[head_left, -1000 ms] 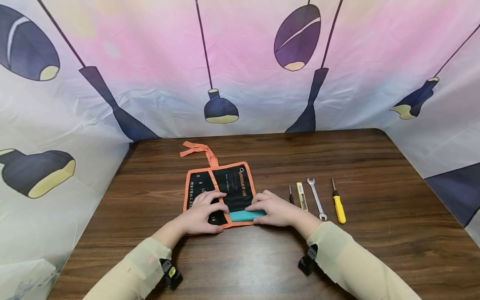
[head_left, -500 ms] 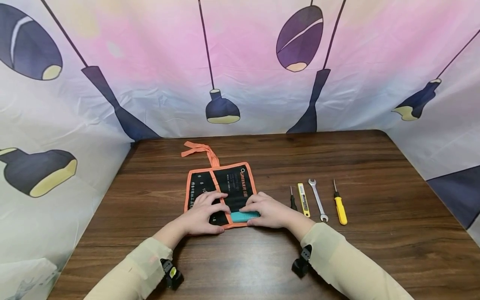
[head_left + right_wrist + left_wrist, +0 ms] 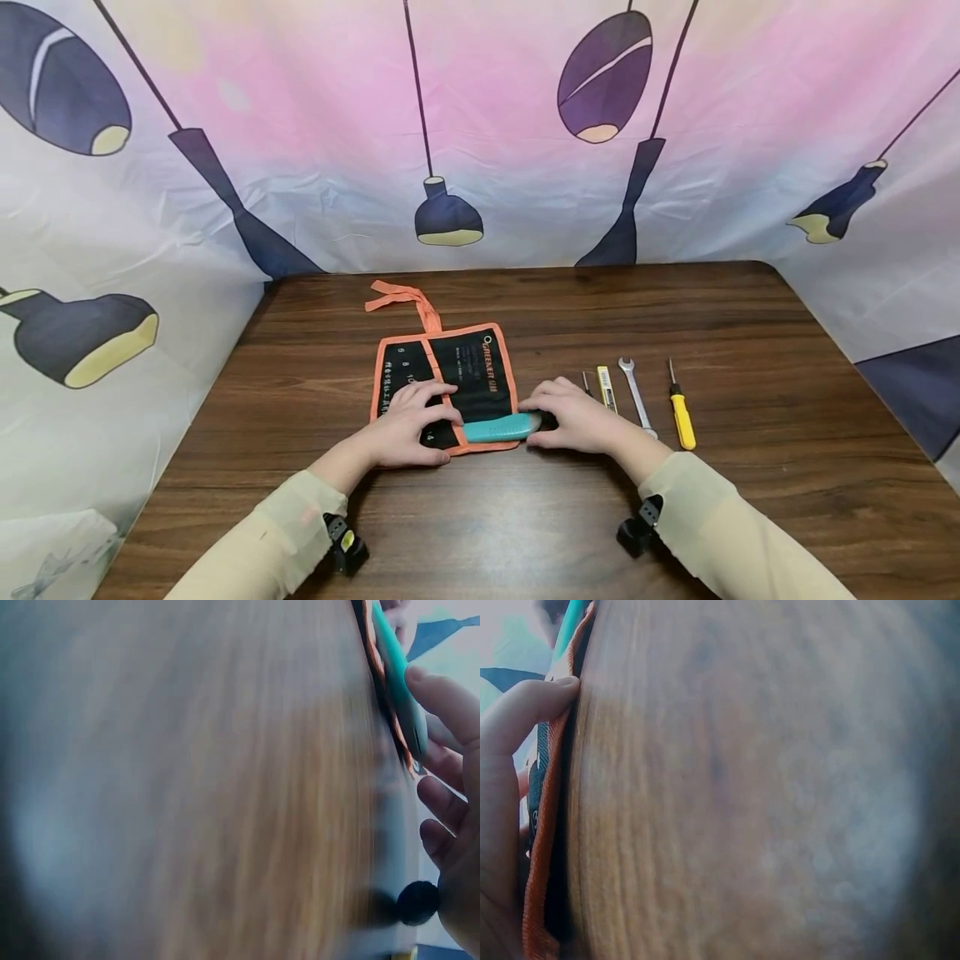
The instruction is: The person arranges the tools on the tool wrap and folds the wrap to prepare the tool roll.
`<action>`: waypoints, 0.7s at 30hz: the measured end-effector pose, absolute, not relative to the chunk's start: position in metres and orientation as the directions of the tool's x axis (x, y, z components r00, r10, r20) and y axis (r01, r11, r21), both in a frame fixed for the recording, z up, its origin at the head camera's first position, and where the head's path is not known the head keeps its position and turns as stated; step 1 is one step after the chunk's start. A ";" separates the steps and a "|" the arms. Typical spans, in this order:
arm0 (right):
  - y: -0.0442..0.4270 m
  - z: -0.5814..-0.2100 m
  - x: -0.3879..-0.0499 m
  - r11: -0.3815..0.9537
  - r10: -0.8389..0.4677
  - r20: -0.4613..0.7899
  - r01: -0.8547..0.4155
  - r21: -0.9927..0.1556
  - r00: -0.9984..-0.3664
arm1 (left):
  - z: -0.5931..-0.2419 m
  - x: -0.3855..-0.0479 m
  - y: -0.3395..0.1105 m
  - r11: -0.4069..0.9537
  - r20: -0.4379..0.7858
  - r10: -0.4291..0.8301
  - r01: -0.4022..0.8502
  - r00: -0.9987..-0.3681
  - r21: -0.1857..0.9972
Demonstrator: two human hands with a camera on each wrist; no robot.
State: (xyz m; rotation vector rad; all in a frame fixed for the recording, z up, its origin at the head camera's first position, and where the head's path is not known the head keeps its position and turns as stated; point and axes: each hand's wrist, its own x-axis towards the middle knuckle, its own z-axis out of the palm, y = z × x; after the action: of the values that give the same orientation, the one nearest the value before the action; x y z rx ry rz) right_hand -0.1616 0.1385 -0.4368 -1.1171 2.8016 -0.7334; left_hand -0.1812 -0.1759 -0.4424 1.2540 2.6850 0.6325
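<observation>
A black tool pouch point(image 3: 471, 375) with orange edging lies unrolled on the table. My left hand point(image 3: 408, 425) rests on its lower left part, fingers spread, thumb at the orange lower edge. From the pouch's middle orange strip a teal-handled tool point(image 3: 497, 428) sticks out to the right; its other end is hidden, and so is its exact kind. At the dark end of this handle, my right hand point(image 3: 577, 417) has thumb and forefinger on either side. The right wrist view shows the thumb against the teal handle point(image 3: 397, 671), the other fingers loosely curled.
On the wooden table point(image 3: 720, 508), right of the pouch, lie a small dark screwdriver point(image 3: 586, 382), a flat yellow case point(image 3: 606, 387), an open-ended wrench point(image 3: 635, 390) and a yellow-handled screwdriver point(image 3: 682, 417). Orange ties point(image 3: 408, 297) trail behind the pouch. A printed cloth point(image 3: 510, 208) hangs behind.
My right hand first slid left along the teal handle, then moved back right to its end, so more of the handle shows now. The left hand has stayed in place.
</observation>
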 end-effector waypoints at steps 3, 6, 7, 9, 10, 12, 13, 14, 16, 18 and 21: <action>0.146 -0.439 -0.160 0.633 -0.655 0.154 -0.648 -0.424 -0.740 | -0.443 -0.182 -0.176 0.573 0.070 0.755 0.708 -0.652 0.413; 0.148 -0.440 -0.159 0.633 -0.658 0.172 -0.662 -0.401 -0.733 | -0.443 -0.182 -0.175 0.574 0.066 0.756 0.709 -0.651 0.411; 0.149 -0.440 -0.159 0.634 -0.658 0.177 -0.665 -0.395 -0.732 | -0.444 -0.182 -0.175 0.575 0.063 0.757 0.708 -0.650 0.410; 0.148 -0.440 -0.159 0.634 -0.658 0.188 -0.671 -0.385 -0.730 | -0.444 -0.182 -0.175 0.576 0.060 0.757 0.707 -0.651 0.410; 0.148 -0.440 -0.159 0.635 -0.657 0.192 -0.673 -0.380 -0.729 | -0.444 -0.182 -0.175 0.576 0.059 0.756 0.706 -0.652 0.411; 0.147 -0.439 -0.159 0.639 -0.657 0.195 -0.675 -0.369 -0.728 | -0.444 -0.182 -0.175 0.577 0.058 0.756 0.705 -0.652 0.412; 0.147 -0.439 -0.159 0.641 -0.656 0.195 -0.675 -0.366 -0.729 | -0.444 -0.182 -0.175 0.577 0.057 0.756 0.705 -0.653 0.413; 0.146 -0.438 -0.159 0.644 -0.655 0.193 -0.673 -0.363 -0.730 | -0.444 -0.182 -0.175 0.577 0.057 0.755 0.704 -0.653 0.413; 0.145 -0.438 -0.159 0.649 -0.654 0.191 -0.673 -0.356 -0.732 | -0.444 -0.183 -0.175 0.576 0.060 0.755 0.705 -0.652 0.413; 0.144 -0.437 -0.159 0.651 -0.654 0.188 -0.671 -0.354 -0.733 | -0.444 -0.183 -0.175 0.576 0.062 0.754 0.705 -0.653 0.414; 0.143 -0.436 -0.159 0.648 -0.657 0.192 -0.677 -0.351 -0.729 | -0.444 -0.182 -0.176 0.576 0.064 0.753 0.703 -0.655 0.417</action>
State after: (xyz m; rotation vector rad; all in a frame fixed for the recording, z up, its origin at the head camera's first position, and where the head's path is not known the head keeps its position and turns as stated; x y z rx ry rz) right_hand -0.1593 0.1429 -0.4362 -1.1725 2.8943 -0.6470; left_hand -0.1825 -0.1758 -0.4437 1.2435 2.6810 0.6286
